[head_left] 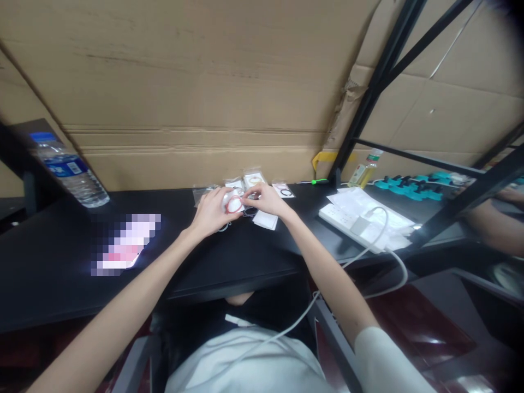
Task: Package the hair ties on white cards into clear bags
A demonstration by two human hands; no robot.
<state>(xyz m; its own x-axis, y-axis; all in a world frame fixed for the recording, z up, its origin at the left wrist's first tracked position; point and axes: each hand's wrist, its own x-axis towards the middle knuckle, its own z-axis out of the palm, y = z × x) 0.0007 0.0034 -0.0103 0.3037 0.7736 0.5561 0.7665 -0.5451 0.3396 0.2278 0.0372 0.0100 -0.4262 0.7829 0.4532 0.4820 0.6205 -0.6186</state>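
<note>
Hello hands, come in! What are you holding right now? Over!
Left hand and right hand both grip a red ring on a white packet. More ring packets behind. Bottle far left, power strip right.

1. The single head-worn view looks forward and down from above the person's lap.
2. It faces the long black matte desk (61,256) and brown corrugated cardboard wall (184,82), taking both in widely rather than closely.

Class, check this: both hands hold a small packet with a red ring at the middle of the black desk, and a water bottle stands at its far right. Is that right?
Not quite. The head view shows the bottle at the desk's far left, not right. The left hand and right hand do hold the packet mid-desk.
</note>
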